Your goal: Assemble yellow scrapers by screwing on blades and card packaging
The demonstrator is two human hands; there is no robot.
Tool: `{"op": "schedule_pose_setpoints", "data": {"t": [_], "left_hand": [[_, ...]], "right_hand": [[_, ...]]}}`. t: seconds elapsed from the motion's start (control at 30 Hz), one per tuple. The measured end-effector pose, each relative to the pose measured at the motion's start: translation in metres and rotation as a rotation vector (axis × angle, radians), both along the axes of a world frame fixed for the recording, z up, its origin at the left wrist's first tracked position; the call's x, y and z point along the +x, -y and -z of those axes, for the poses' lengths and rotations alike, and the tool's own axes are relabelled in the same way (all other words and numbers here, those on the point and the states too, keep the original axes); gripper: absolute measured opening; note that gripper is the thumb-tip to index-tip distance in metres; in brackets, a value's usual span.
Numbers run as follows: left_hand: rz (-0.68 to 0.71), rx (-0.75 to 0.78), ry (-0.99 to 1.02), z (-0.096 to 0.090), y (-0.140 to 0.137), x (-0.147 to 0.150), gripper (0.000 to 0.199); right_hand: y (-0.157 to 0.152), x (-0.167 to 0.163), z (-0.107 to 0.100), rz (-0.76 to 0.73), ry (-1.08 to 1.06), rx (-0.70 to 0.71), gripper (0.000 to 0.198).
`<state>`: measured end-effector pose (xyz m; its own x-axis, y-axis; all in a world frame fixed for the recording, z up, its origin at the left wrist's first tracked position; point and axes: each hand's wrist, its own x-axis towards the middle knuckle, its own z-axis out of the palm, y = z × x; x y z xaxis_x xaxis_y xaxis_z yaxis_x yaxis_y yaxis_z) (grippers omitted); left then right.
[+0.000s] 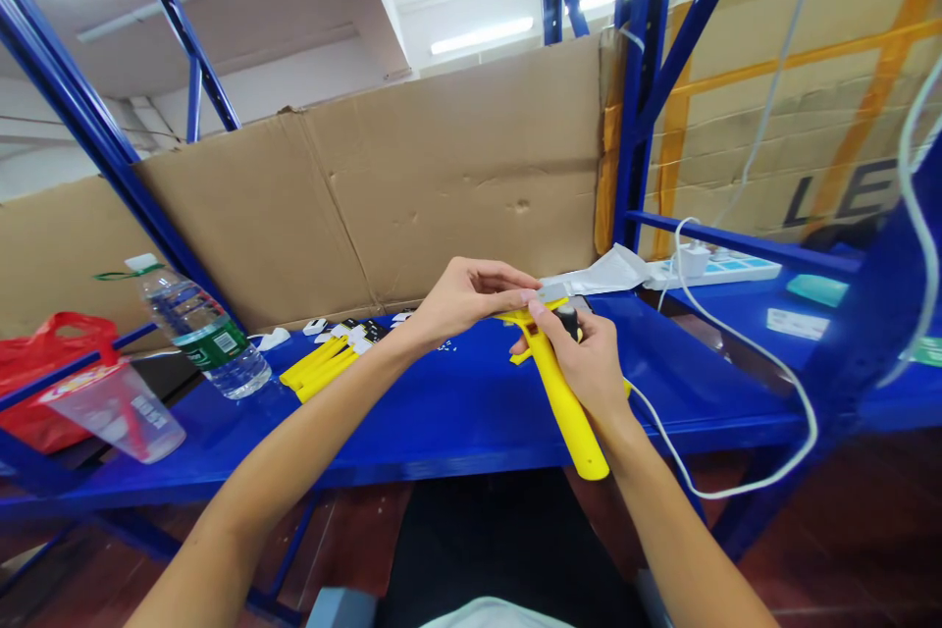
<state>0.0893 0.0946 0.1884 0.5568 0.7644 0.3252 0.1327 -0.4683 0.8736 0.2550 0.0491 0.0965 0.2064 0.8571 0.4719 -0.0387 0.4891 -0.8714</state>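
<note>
Both hands meet over the table, around a tool with a long yellow handle (565, 402). Its wide yellow head points away from me and the handle slants down toward me. My right hand (589, 363) is closed around the upper handle, thumb near the head. A dark rounded piece (567, 318) shows between its fingers; I cannot make out what it is. At the head, my left hand (482, 292) pinches a flat grey piece (549, 293) along the top edge. Several similar yellow handles (318, 365) with black-and-white labels lie on the table to the left.
The blue table (442, 422) carries a water bottle (202, 329) and a clear plastic cup (122, 412) at left, beside a red bag (44, 363). A clear plastic wrapper (607, 272) and power strip (736, 270) lie at right. A white cable (765, 486) loops over the front edge.
</note>
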Motion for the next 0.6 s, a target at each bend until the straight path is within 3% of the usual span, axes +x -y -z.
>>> {"op": "schedule_pose_setpoints", "data": {"t": [0.3, 0.6], "left_hand": [[0.035, 0.084, -0.024, -0.006, 0.004, 0.019, 0.038], [0.119, 0.134, -0.01, -0.01, -0.005, 0.039, 0.041]], "right_hand": [[0.004, 0.02, 0.0, 0.021, -0.075, 0.066, 0.056], [0.003, 0.031, -0.007, 0.042, -0.206, 0.04, 0.042]]}}
